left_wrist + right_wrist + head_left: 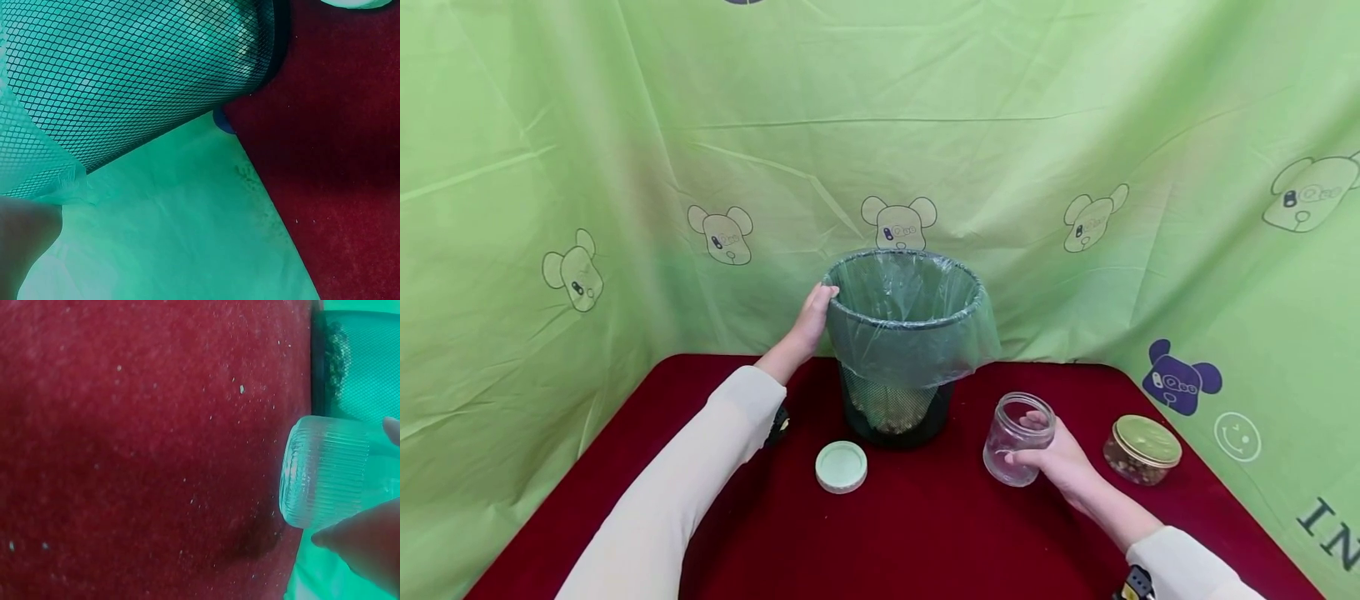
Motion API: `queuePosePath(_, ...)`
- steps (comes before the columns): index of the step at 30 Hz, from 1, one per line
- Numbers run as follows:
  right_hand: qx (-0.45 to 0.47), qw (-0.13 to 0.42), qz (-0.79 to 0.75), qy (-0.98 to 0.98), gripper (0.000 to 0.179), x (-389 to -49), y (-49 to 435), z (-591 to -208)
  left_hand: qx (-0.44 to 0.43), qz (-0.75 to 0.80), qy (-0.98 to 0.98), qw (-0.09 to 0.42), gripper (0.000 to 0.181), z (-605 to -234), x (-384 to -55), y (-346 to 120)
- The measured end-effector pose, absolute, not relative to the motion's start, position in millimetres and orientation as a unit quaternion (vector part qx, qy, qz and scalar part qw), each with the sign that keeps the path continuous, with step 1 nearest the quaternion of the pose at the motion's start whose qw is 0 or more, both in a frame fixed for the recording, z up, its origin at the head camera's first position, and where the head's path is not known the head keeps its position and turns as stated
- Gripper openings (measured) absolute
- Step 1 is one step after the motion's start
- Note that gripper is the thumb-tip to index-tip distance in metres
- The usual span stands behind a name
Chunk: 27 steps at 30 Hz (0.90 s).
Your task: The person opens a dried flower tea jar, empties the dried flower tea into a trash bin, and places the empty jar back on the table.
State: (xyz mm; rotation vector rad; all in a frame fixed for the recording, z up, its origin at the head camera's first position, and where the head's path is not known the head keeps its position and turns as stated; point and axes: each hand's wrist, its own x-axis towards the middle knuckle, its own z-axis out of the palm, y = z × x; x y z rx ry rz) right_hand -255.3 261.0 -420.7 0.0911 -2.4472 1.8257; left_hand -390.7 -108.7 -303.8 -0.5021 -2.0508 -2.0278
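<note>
A black mesh wastebasket (891, 400) stands at the back of the table, its rim wrapped in a clear green plastic liner (910, 354). My left hand (815, 314) grips the basket's left rim through the liner; most of its fingers are hidden behind the side. To the right of the basket, my right hand (1060, 454) holds a clear glass jar (1006, 446), lidless and slightly tilted, with thumb and fingers on either side. Ribbed glass shows low on the jar (328, 469) in the right wrist view. No contents are visible inside it.
A pale green round lid (841, 467) lies in front of the basket. Right of my right hand sits a jar with a gold-green lid (1142, 450) and brown pieces inside. Small crumbs dot the red tablecloth (156, 456). Green fabric (775, 108) hangs behind and beside the table.
</note>
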Motion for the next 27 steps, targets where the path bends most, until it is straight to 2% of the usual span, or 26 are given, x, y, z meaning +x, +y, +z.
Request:
queuePosePath(15, 0.048, 0.021, 0.586, -0.809, 0.089, -251.8, 265.6, -417.5, -0.167, -0.691, -0.696, 0.104, 0.057, -303.7, -390.1, -107.3)
queuePosePath(27, 0.053, 0.018, 0.608, -0.792, 0.081, -248.9, 271.7, -409.3, -0.154, -0.698, -0.691, 0.111, 0.055, -304.3, -390.8, -107.4)
